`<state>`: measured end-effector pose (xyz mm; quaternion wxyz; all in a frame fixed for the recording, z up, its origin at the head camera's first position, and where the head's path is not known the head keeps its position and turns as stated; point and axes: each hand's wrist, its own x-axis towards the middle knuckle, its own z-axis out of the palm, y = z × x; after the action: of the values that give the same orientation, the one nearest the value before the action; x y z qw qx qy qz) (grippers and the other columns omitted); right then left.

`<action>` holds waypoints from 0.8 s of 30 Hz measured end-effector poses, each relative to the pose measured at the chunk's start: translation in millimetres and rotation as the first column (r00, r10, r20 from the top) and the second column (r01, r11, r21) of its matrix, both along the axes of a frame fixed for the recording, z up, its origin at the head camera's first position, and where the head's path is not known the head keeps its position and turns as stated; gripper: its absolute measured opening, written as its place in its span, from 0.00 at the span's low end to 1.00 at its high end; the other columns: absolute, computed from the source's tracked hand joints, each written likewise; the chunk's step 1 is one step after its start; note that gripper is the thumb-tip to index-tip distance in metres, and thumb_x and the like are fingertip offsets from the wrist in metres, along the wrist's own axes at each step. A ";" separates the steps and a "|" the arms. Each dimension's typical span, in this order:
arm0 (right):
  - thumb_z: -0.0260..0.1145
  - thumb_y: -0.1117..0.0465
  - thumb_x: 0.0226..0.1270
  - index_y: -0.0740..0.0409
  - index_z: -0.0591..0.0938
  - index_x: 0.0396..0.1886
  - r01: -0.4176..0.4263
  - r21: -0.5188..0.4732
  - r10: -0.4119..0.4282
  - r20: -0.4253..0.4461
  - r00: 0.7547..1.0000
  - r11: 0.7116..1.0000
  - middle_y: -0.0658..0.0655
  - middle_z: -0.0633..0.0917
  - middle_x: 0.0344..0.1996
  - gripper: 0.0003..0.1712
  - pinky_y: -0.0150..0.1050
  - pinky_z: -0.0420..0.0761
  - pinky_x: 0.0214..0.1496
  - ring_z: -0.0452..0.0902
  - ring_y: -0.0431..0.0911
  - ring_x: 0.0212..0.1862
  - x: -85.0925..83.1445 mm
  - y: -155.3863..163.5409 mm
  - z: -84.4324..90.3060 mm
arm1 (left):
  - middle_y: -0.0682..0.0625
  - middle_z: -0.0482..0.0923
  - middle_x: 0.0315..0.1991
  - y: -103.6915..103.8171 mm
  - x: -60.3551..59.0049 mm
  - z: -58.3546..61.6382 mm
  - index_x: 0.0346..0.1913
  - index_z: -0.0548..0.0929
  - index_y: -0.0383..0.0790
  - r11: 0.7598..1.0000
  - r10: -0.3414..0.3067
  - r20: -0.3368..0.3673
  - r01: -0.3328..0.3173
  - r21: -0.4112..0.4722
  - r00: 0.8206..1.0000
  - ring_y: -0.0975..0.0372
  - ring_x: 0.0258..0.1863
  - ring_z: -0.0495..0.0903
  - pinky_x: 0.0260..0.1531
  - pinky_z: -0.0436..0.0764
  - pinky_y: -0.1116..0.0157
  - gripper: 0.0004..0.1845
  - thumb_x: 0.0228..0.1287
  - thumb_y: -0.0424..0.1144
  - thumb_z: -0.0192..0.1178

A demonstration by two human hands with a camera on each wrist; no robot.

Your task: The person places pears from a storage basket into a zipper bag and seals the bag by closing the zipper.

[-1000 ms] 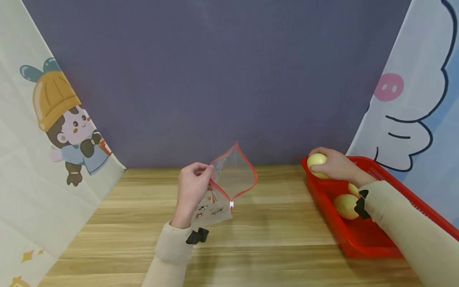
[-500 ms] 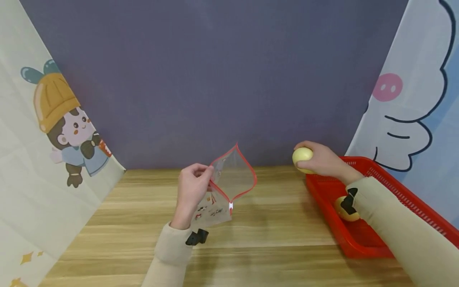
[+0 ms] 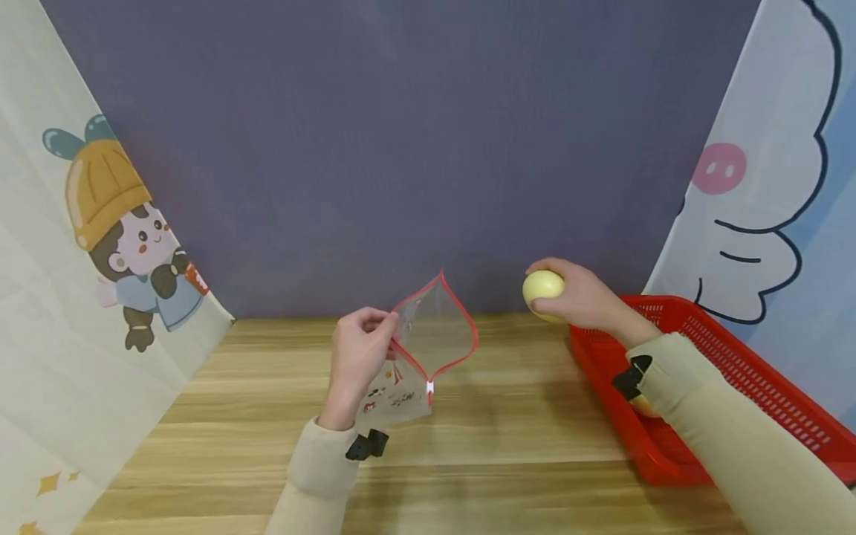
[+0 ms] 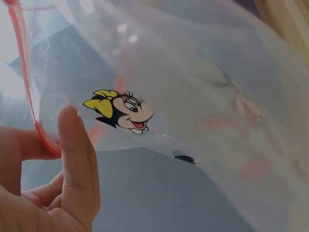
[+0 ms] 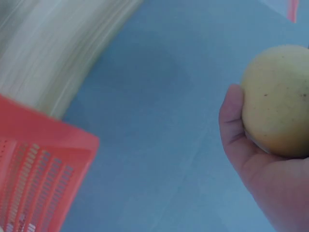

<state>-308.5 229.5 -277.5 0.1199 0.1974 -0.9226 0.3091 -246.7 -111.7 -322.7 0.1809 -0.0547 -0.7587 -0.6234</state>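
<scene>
Pinching the clear red-rimmed zip bag (image 3: 428, 349) open with our left hand (image 3: 357, 357), we risk our right hand (image 3: 588, 301), gripping the round yellow fruit (image 3: 543, 288) right of it, collapsing its narrow mouth.

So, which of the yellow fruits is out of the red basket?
The yellow fruit gripped in the right hand, in the air left of the red basket. Another fruit lies inside, mostly hidden by the sleeve.

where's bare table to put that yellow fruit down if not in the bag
Bare wood lies between the zip bag and the red basket, and left of the left hand toward the cartoon curtain. The near edge is bare too. The basket side is crowded by the right hand holding the fruit.
</scene>
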 end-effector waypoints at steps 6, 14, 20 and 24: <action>0.71 0.59 0.57 0.51 0.79 0.59 -0.011 -0.068 0.011 0.003 1.000 0.998 0.58 0.81 0.49 0.27 0.42 0.79 0.34 0.75 0.53 0.38 1.6 -13.1 1.5 | 0.37 0.84 0.30 -0.2 -0.3 0.5 0.44 0.86 0.30 1.000 0.001 -0.001 -0.001 0.001 1.000 0.57 0.17 0.82 0.21 0.87 0.62 0.12 0.72 0.39 0.63; 0.72 0.59 0.57 0.50 0.79 0.60 -0.041 -0.153 0.037 -0.030 0.999 0.987 0.59 0.80 0.53 0.29 0.44 0.80 0.33 0.76 0.54 0.37 7.0 -34.0 5.5 | 0.38 0.83 0.30 0.1 -1.3 1.0 0.44 0.86 0.30 1.000 0.005 -0.001 -0.005 -0.001 1.000 0.57 0.18 0.82 0.23 0.89 0.58 0.12 0.72 0.39 0.63; 0.72 0.59 0.56 0.48 0.79 0.61 -0.050 -0.179 0.041 -0.053 0.998 0.983 0.56 0.79 0.56 0.30 0.44 0.80 0.34 0.77 0.53 0.39 11.4 -47.1 5.5 | 0.38 0.83 0.30 0.8 -1.2 2.2 0.43 0.87 0.31 1.000 0.005 -0.001 -0.005 0.008 1.000 0.56 0.18 0.82 0.26 0.89 0.52 0.11 0.71 0.39 0.63; 0.72 0.59 0.55 0.48 0.79 0.60 -0.065 -0.188 0.052 -0.071 0.996 0.980 0.55 0.79 0.58 0.30 0.44 0.80 0.35 0.77 0.53 0.41 15.0 -54.0 4.8 | 0.39 0.84 0.29 1.1 -1.2 2.5 0.43 0.86 0.30 1.000 0.006 0.007 -0.006 0.010 1.000 0.57 0.17 0.82 0.25 0.89 0.55 0.12 0.71 0.38 0.63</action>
<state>-293.6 175.5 -272.8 0.1595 0.2222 -0.8781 0.3925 -247.9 -110.7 -320.2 0.1805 -0.0492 -0.7564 -0.6267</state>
